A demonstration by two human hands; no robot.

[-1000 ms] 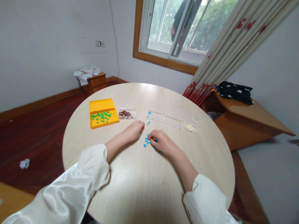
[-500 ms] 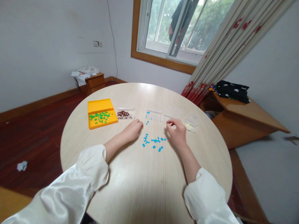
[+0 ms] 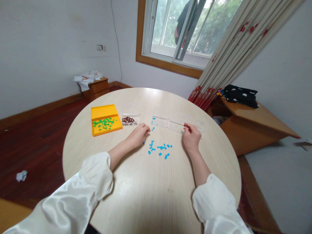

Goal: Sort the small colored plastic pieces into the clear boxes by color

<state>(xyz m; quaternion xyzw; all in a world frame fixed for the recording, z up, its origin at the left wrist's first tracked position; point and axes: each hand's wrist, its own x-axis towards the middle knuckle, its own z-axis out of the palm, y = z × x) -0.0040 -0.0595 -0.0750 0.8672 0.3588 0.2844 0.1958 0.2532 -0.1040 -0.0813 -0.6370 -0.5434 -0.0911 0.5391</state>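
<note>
At the left of the round tabletop (image 3: 146,195), a yellow box (image 3: 102,111) lay open with green pieces (image 3: 104,123) in its tray. Just beside it stood a clear box (image 3: 139,119) of brown pieces (image 3: 128,120). The left hand (image 3: 140,134) rested low, palm down, fingers curled; whether its grip held anything could not be told. Blue pieces (image 3: 161,148) lay loose between the hands, with a few more in the middle clear box (image 3: 161,123). The step in hand seemed to be fine handling at the next clear box (image 3: 172,126), where yellow pieces (image 3: 183,126) showed; the move called for a light, exact pinch. There the right hand (image 3: 192,137) reached forward, wrist raised, thumb and forefinger drawn together; anything in that grip was too small to tell. It partly hid the rightmost clear box (image 3: 203,130).
</note>
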